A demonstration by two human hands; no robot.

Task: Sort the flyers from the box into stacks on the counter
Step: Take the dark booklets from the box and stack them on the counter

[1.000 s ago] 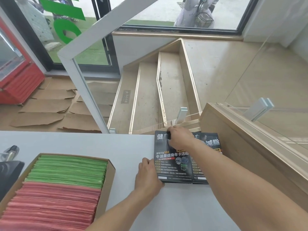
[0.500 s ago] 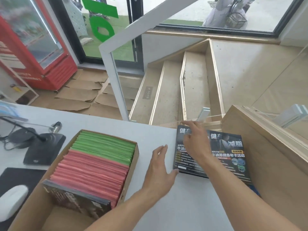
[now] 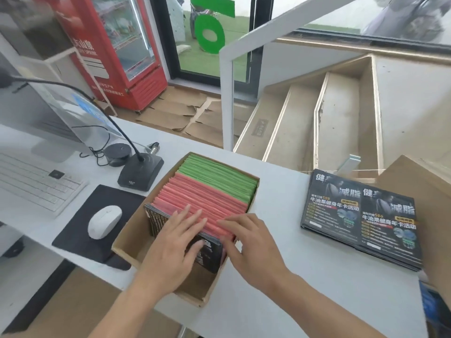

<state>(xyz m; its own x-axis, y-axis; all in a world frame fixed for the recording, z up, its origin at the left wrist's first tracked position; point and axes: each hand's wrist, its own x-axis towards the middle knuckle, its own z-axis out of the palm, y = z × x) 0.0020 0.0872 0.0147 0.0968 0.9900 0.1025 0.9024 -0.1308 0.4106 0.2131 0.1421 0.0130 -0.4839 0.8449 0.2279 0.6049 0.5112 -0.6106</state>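
A cardboard box stands on the white counter. It holds upright green flyers at the far end, red flyers in the middle and a few black flyers at the near end. My left hand rests its straight fingers on the tops of the red flyers, with its thumb on the front of the black ones. Beside it, my right hand touches the flyer tops with spread fingers. Two stacks of black flyers lie side by side on the counter at the right.
A white mouse on a black pad, a desk microphone and a keyboard sit left of the box. A wooden ledge borders the stacks on the right. Stairs drop away beyond the counter.
Both hands left the black stacks on the right and came to the box, now touching the flyer tops. My view swung left and down toward the box.
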